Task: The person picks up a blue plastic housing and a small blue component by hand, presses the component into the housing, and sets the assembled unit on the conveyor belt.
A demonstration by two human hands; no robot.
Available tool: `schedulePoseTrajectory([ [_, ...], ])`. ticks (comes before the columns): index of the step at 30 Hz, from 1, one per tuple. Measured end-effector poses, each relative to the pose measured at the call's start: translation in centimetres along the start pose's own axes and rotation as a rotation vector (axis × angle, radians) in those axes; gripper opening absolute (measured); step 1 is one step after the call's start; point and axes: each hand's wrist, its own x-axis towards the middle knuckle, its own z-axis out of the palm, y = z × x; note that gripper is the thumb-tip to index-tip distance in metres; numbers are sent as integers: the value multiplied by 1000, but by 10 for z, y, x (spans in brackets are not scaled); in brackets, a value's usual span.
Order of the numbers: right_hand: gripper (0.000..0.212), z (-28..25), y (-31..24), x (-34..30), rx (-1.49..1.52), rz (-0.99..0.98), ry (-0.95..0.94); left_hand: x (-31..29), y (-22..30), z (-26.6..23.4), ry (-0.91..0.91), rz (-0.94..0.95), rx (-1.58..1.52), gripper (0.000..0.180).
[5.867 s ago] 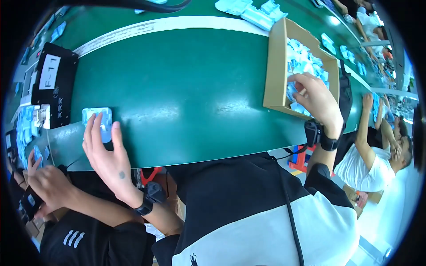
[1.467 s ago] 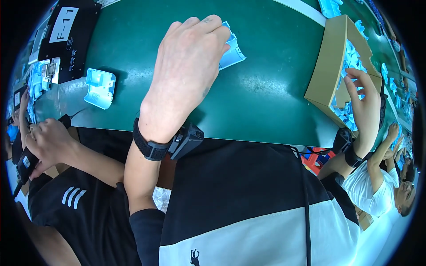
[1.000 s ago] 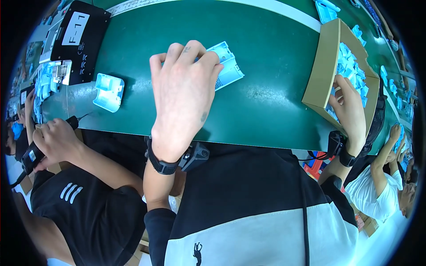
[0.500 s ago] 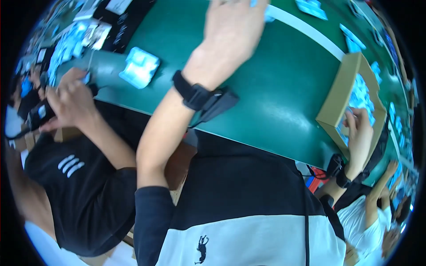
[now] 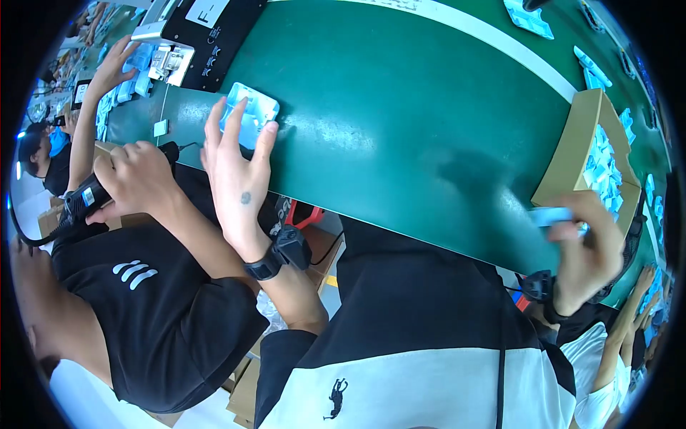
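Observation:
My left hand (image 5: 239,168) reaches over the near edge of the green table, its fingers spread above or against a light blue moulded plastic shell (image 5: 259,111). Whether the fingertips touch the shell I cannot tell. On the right, my right hand (image 5: 594,239), smeared by motion, pinches a small light blue plastic piece (image 5: 552,216) beside a cardboard box (image 5: 559,154). Many similar light blue pieces (image 5: 604,168) fill that box. Each of my wrists wears a black strap with a device.
A black machine with a metal fixture (image 5: 168,63) stands at the far left. Next to me a co-worker's hand (image 5: 139,175) grips a black corded tool (image 5: 82,204). A white strip (image 5: 493,44) crosses the green table (image 5: 400,129), with more blue shells (image 5: 529,20) beyond it.
My left hand has come back from the far side of the table to the blue shell. My right hand has lifted out of the box with a small blue piece.

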Motion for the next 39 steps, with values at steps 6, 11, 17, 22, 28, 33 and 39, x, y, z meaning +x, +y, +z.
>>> schedulePoseTrajectory([
  [6, 17, 51, -8, 15, 73, 121, -568, -17, 40, -11, -259, -44, -334, 62],
  [11, 12, 73, 11, 10, -21, 203, -434, -29, 71, -6, -358, 106, -545, 90],
  [17, 14, 77, 10, 24, -201, 256, -400, -28, 65, 13, -318, 285, -572, 99],
  [22, 25, 80, 20, 26, -380, 90, -378, -33, 73, 12, -340, 250, -624, 93],
  [28, 27, 106, 28, 49, -392, -104, -323, -35, 74, 26, -291, 209, -656, 81],
  [33, 25, 104, 38, 45, -357, -21, -258, -45, 76, 25, -256, 244, -642, 73],
  [39, 18, 97, 43, 60, -276, 84, -348, -43, 77, 31, -142, 333, -626, 62],
])
